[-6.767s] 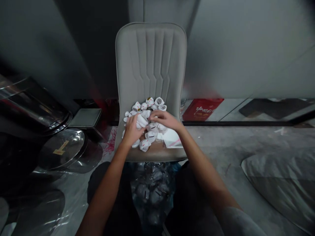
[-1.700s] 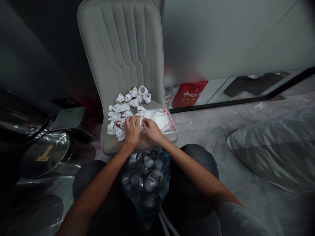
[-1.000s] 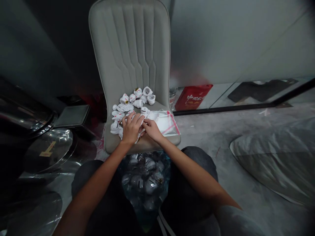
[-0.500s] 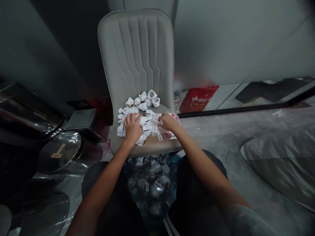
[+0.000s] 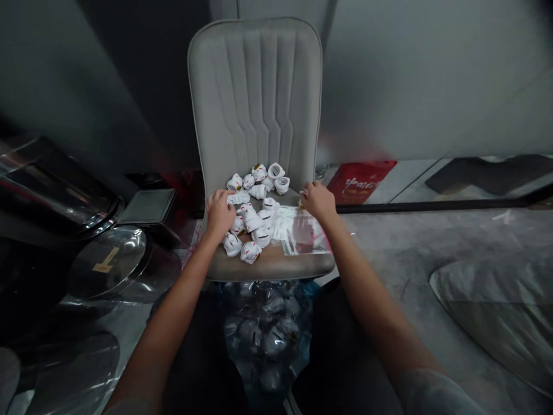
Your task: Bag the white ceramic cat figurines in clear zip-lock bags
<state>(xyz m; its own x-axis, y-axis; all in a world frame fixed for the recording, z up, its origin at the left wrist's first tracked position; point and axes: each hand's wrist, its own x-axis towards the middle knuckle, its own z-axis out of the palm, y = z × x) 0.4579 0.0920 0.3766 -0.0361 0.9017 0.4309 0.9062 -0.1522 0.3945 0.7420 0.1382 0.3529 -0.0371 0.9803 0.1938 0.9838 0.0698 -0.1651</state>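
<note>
Several small white cat figurines [image 5: 251,220] with red and gold markings lie in a loose group on the seat of a grey padded chair [image 5: 259,266]; some show a dark slot. My left hand [image 5: 221,213] rests at the group's left side, fingers bent and apart, covering some of the pieces there. At the seat's right edge, my right hand [image 5: 319,200] is closed on a small white figurine [image 5: 303,197], mostly hidden by the fingers. Flat clear plastic bags [image 5: 302,231] with pink print lie between the figurines and my right forearm.
A blue-tinted plastic bag [image 5: 268,334] full of similar white figurines sits between my knees, below the seat. A red bag [image 5: 360,181] stands against the wall at right. Clear round containers [image 5: 114,259] and a dark box [image 5: 147,207] stand on the left.
My right hand has moved from above the plastic bags to the seat's right edge, with a small white figurine in its fingers. My left hand has shifted to the group's left side, uncovering figurines.
</note>
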